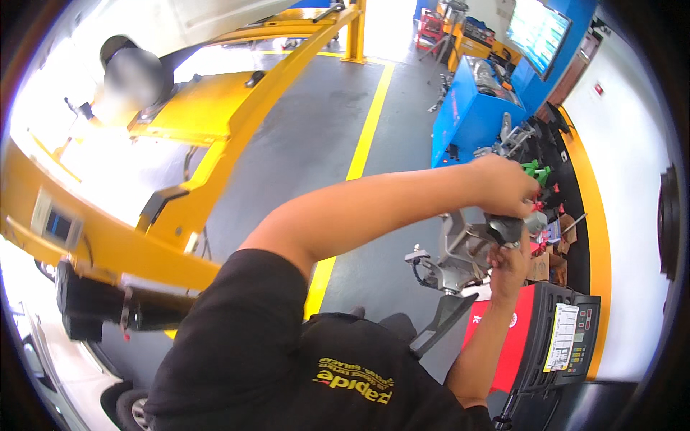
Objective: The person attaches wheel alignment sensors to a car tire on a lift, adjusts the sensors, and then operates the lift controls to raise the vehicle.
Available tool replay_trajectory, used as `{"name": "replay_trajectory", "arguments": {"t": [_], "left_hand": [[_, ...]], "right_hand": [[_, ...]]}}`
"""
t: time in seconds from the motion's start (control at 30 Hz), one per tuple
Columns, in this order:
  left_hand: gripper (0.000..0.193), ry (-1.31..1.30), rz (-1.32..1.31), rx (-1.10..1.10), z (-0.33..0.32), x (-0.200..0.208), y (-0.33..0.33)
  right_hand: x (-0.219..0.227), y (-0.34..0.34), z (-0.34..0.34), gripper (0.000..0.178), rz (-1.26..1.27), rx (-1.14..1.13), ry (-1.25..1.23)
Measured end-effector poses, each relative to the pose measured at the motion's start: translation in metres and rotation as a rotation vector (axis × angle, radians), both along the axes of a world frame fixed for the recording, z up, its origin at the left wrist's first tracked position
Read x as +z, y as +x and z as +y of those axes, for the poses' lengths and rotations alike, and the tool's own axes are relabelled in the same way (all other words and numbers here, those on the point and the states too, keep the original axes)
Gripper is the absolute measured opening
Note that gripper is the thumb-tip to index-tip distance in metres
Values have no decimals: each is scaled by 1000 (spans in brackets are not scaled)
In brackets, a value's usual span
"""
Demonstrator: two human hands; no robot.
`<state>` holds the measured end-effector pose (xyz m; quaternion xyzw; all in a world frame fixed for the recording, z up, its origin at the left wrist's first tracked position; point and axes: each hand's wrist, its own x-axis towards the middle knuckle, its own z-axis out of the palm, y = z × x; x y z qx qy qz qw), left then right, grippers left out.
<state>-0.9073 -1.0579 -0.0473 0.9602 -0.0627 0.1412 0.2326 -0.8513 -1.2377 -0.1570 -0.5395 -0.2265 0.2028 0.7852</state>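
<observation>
My left hand (503, 185) reaches across from the left, its fingers closed at the top of a grey metal clamp (460, 241) with jointed arms. A rounded black knob (505, 228) shows just below that hand; what lies inside the fingers is hidden. My right hand (509, 266) comes up from below, with its fingers curled against the clamp's right side, beside the knob. A jointed metal end (424, 267) sticks out at the clamp's left. Below it, a dark grey curved arm (445, 320) slants down toward my body.
A red and black machine (507, 334) with a control panel stands close at right. Beyond are a blue cabinet (467, 108), cardboard boxes (543, 266) and a wall screen (539, 36). On the left, a yellow vehicle lift (237, 136) borders the grey floor.
</observation>
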Motion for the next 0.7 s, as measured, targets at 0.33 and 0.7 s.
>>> {"name": "replay_trajectory", "arguments": {"t": [0.33,0.7], "left_hand": [[44,-1015,608,212,190,-110,189],[39,-1483,493,745,254,-335,387]], "right_hand": [[-85,247,183,59,-340,285,-476],[-287,450,321,40,-25,577,-766]]}}
